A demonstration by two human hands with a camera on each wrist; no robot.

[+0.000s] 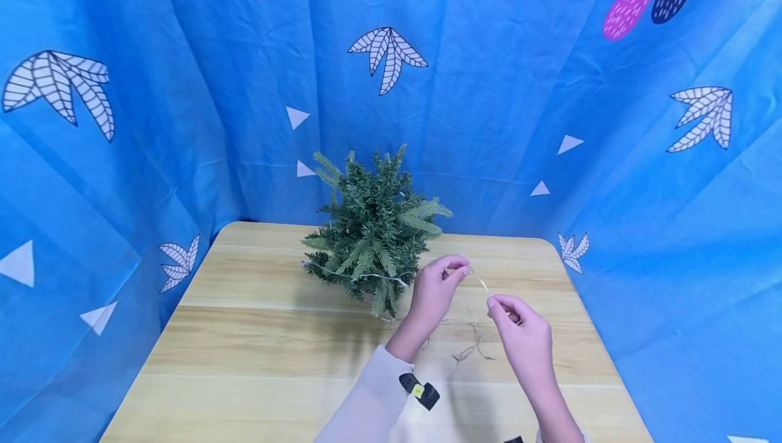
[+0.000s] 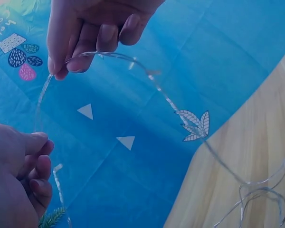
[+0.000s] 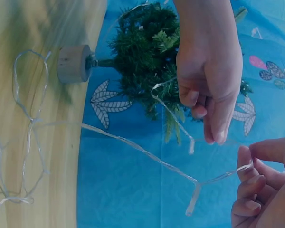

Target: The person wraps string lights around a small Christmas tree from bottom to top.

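Woodgrain tabletop [image 1: 244, 361], blue curtain [image 1: 489, 90] — left hand [image 1: 435, 288], right hand [image 1: 527, 336], each grip pinching clear wire [image 2: 166, 96]

Pale, partly cut-off lettering [image 2: 4, 23] on the blue curtain [image 2: 109, 161], only "hell" roughly legible, the rest unclear

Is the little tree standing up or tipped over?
Standing up: the tree rises from its round wooden base, which rests on the table.
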